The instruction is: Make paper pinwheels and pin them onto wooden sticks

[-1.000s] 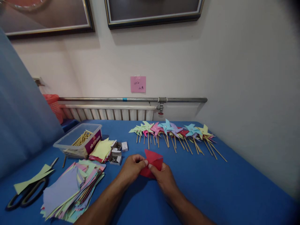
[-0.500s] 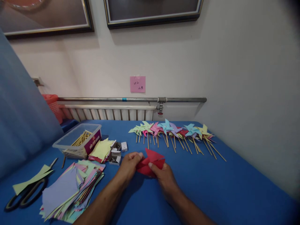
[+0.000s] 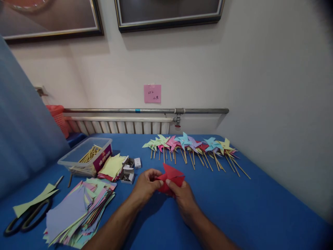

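A red paper pinwheel head (image 3: 173, 173), partly folded, is held above the blue table between both hands. My left hand (image 3: 147, 182) grips its left side, the thumb pressed near the middle. From the right, my right hand (image 3: 183, 196) pinches it, with the thumb on the centre folds and the fingers hidden behind the paper. One pointed blade stands up at the top and another points right. No stick shows on this piece. To the left of my left hand are two small open boxes of metal pins (image 3: 127, 176) and a little white box (image 3: 137, 163).
Finished pinwheels on sticks (image 3: 188, 142) lie in a row at the back. On the left are a clear plastic tub (image 3: 85, 152) of sticks, yellow paper pieces (image 3: 112, 166), a stack of coloured paper (image 3: 69, 211) and scissors (image 3: 36, 215) under green paper. A radiator (image 3: 125, 125) runs behind.
My left hand has moved right and its thumb now presses near the centre of the red paper, beside my right thumb. The left blade has been drawn inward.
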Motion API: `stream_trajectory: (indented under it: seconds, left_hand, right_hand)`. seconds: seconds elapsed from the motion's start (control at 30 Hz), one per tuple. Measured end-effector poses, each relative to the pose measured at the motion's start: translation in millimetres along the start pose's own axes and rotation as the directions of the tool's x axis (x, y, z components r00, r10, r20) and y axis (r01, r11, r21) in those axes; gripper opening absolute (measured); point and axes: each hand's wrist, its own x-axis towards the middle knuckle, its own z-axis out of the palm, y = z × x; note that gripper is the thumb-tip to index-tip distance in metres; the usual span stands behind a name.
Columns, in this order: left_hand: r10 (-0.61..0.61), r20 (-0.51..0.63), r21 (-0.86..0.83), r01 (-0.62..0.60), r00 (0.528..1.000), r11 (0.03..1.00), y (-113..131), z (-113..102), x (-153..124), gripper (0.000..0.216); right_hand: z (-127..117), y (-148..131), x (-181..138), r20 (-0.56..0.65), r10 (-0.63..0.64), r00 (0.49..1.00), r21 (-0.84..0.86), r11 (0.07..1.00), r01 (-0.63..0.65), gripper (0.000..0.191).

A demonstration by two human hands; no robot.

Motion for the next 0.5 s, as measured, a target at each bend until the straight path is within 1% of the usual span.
stream_trajectory:
  seconds: [0.2, 0.4, 0.5]
  left_hand:
    - [0.035, 0.019, 0.034, -0.035, 0.999, 0.999, 2.9, 1.6, -0.4, 0.031]
    - [0.060, 0.018, 0.055, -0.061, 0.998, 0.997, -1.0, 3.9, -0.9, 0.031]
    - [0.069, -0.005, 0.080, -0.068, 0.998, 0.995, -1.6, 5.6, -1.7, 0.030]
  right_hand:
    - [1.5, -2.2, -0.1, -0.015, 0.034, 0.999, 0.016, 0.999, -0.034, 0.054]
    - [4.1, -5.0, -2.6, -0.009, 0.048, 0.999, 0.077, 0.996, -0.047, 0.052]
    - [4.3, -3.6, -1.5, -0.008, 0.055, 0.998, 0.064, 0.997, -0.054, 0.054]
